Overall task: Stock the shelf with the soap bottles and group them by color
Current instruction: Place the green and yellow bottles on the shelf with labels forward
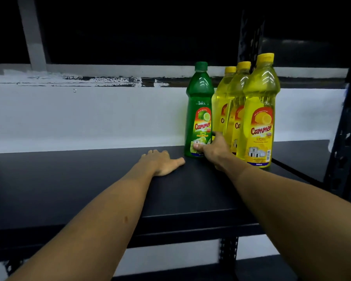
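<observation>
Three yellow bottles (259,110) stand close together in a row at the right end of the black shelf (69,179), so that color looks settled. Just to their left stands one green bottle (199,110), upright and almost touching the nearest yellow one. The right hand (213,149) is at its base, thumb pressed on the lower label and fingers seemingly wrapped round the far side, so I'd say it is gripping the bottle, perhaps nudging it into place. The left hand (160,162) lies flat and relaxed on the shelf board, holding nothing. The green group has only this first bottle, and most of the shelf to the left has no bottles; how many remain to stock I cannot tell.
</observation>
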Tool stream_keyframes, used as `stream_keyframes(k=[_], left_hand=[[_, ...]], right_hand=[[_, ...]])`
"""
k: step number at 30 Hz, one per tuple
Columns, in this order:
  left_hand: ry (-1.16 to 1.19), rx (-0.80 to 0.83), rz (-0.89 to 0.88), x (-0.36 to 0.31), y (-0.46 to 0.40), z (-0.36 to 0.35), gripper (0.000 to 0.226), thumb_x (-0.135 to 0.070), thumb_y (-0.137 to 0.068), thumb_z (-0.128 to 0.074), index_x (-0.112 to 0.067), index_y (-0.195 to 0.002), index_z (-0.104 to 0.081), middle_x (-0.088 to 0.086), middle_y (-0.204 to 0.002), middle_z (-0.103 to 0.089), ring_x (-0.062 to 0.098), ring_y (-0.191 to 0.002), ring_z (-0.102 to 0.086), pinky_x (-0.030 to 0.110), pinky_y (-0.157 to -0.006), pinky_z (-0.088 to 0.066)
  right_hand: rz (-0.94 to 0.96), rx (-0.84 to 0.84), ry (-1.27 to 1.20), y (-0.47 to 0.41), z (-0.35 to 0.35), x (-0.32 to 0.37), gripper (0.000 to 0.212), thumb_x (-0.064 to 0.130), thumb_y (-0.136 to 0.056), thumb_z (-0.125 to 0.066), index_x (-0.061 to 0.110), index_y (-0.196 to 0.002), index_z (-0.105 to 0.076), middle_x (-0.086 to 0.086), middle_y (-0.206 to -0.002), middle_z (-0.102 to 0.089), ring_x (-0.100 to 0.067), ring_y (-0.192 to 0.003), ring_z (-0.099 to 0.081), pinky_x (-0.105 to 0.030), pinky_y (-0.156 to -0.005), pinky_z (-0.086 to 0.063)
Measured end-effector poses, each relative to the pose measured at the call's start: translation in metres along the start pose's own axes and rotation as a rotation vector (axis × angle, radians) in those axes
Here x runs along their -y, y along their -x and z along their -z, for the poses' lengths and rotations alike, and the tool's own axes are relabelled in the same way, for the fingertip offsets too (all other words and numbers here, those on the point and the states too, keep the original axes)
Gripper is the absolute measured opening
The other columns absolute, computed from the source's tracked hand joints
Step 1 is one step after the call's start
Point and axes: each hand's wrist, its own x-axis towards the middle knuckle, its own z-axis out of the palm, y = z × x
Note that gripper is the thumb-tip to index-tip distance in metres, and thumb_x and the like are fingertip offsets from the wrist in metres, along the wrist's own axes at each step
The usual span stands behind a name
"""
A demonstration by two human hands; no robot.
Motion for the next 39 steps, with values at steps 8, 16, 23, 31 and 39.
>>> stream_keyframes(k=[8, 16, 23, 31, 39], left_hand=[[0.022, -0.007, -0.041, 0.001, -0.039, -0.004, 0.084, -0.077, -0.081, -0.032, -0.019, -0.14, -0.045, 0.013, -0.148, -0.04, 0.034, -0.133, -0.038, 0.047, -0.108, -0.033], [0.036, -0.027, -0.075, 0.004, -0.048, -0.006, 0.069, -0.079, -0.069, -0.032, -0.022, -0.101, -0.055, 0.012, -0.126, -0.057, 0.032, -0.115, -0.052, 0.047, -0.1, -0.04], [0.067, -0.036, -0.082, 0.005, -0.046, -0.006, 0.069, -0.078, -0.074, -0.035, -0.021, -0.106, -0.057, 0.009, -0.122, -0.059, 0.03, -0.111, -0.054, 0.046, -0.099, -0.041], [0.183, -0.143, -0.122, 0.009, -0.018, -0.001, 0.049, -0.053, -0.085, -0.048, -0.015, -0.11, -0.066, 0.005, -0.112, -0.064, 0.024, -0.099, -0.06, 0.041, -0.09, -0.051], [0.202, -0.16, -0.138, 0.018, 0.044, 0.004, 0.038, -0.043, -0.089, -0.049, -0.014, -0.105, -0.067, 0.006, -0.106, -0.067, 0.025, -0.092, -0.063, 0.042, -0.085, -0.054]], right_hand=[[0.015, -0.065, 0.193, -0.053, -0.023, -0.014, 0.06, 0.018, -0.08, -0.078, 0.007, -0.129, -0.046, -0.012, -0.126, -0.057, -0.029, -0.117, -0.056, -0.043, -0.1, -0.049], [0.029, -0.049, 0.245, -0.064, -0.025, -0.019, 0.061, 0.02, -0.081, -0.078, 0.008, -0.13, -0.042, -0.013, -0.128, -0.055, -0.028, -0.118, -0.054, -0.043, -0.1, -0.049], [0.04, -0.044, 0.336, -0.057, -0.024, -0.014, 0.059, 0.024, -0.086, -0.073, 0.005, -0.132, -0.042, -0.014, -0.13, -0.055, -0.029, -0.12, -0.053, -0.039, -0.096, -0.047], [0.004, -0.048, 0.413, -0.036, -0.014, -0.007, 0.051, 0.04, -0.087, -0.069, 0.003, -0.122, -0.059, -0.015, -0.12, -0.064, -0.031, -0.11, -0.059, -0.037, -0.086, -0.049], [0.106, 0.217, 0.93, 0.036, 0.02, 0.004, 0.04, 0.04, -0.095, -0.052, 0.007, -0.116, -0.061, -0.015, -0.118, -0.063, -0.031, -0.106, -0.059, -0.032, -0.077, -0.044]])
